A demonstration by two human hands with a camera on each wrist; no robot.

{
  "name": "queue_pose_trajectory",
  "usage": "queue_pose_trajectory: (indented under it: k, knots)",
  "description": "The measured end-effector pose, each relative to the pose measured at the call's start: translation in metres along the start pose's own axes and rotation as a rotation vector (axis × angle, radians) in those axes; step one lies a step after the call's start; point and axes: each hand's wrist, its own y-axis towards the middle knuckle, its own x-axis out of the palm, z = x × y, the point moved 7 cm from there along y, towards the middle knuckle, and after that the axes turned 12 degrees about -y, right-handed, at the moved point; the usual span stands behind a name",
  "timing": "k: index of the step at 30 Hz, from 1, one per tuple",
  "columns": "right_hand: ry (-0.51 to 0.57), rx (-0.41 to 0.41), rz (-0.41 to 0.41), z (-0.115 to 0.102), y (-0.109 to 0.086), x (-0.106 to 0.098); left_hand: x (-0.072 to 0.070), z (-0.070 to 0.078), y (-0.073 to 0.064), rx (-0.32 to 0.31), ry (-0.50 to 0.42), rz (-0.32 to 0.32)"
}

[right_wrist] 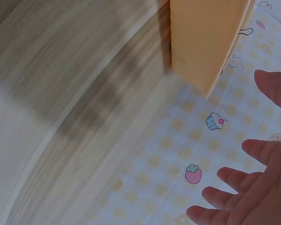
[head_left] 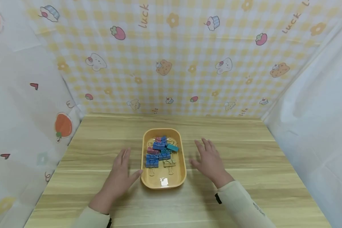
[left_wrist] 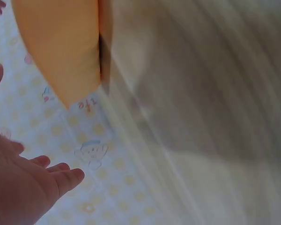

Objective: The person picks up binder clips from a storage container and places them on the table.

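Observation:
A yellow-orange tray (head_left: 163, 183) stands on the wooden table, holding a loose heap of binder clips (head_left: 158, 146) in blue, teal, pink and yellow. To its left is my left hand (head_left: 118, 177), fingers extended and the thumb tip right at the tray's rim in the head view. My right hand (head_left: 211, 163) hovers on the other side, fingers spread, a short gap from the tray wall. Both wrist views show the tray's outer side, with the left hand (left_wrist: 28, 183) and the right hand (right_wrist: 253, 187) holding nothing.
The wood-grain table (head_left: 231, 142) extends around the tray. Behind it hangs a yellow checked cloth (head_left: 182, 85) with cartoon prints. White cloth walls (head_left: 20, 110) close off the left and right sides.

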Motion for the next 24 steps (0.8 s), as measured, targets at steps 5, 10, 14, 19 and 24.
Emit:
queue_pose_trajectory:
  k: [5, 10, 14, 19, 24]
  knots:
    - [0.044, 0.008, -0.007, -0.004, 0.004, 0.001, 0.016, -0.001, 0.001, -0.066, -0.097, -0.038]
    - [0.05, 0.0, -0.003, -0.009, 0.007, 0.002, 0.026, 0.001, 0.002, -0.087, -0.141, -0.069]
    - [0.058, -0.011, 0.014, -0.015, 0.012, 0.0, 0.031, 0.004, 0.003, -0.103, -0.163, -0.074]
    - [0.071, 0.0, -0.023, -0.021, 0.019, 0.002, 0.037, 0.004, 0.004, -0.126, -0.212, -0.075]
    - [0.068, -0.01, -0.05, -0.026, 0.026, 0.006, 0.043, 0.003, 0.006, -0.123, -0.244, -0.078]
